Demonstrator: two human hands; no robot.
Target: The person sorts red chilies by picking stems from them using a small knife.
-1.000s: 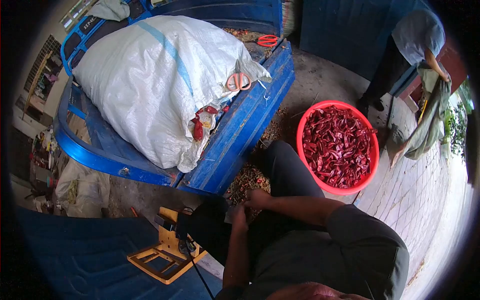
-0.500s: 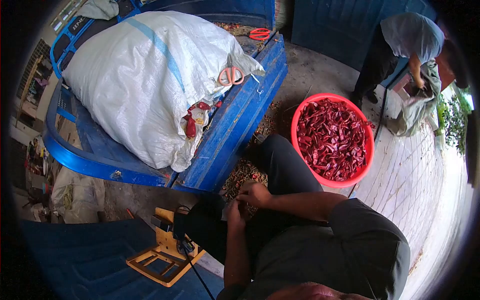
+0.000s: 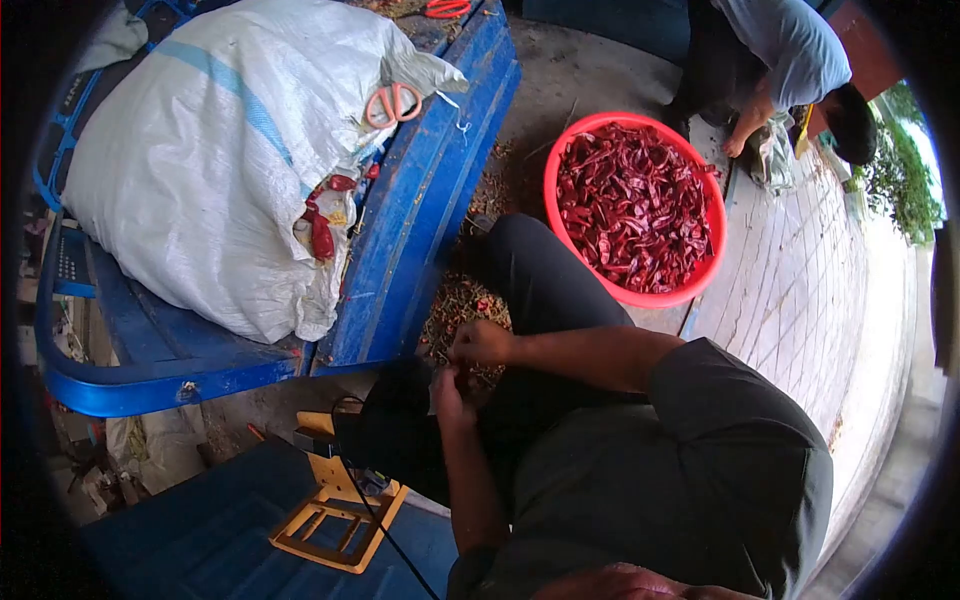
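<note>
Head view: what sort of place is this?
Probably an outdoor work yard: a red basin full of dried red chillies, a big white sack on a blue cart, and brick paving.

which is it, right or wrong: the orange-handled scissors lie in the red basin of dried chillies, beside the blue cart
Wrong: the head view shows the orange-handled scissors lying on the white sack on the blue cart, not in the red basin. The basin of dried chillies does stand beside the cart.

Matt woven plastic sack (image 3: 200, 170), glossy red plastic basin (image 3: 549, 195), wrinkled dried chillies (image 3: 630, 200).
</note>
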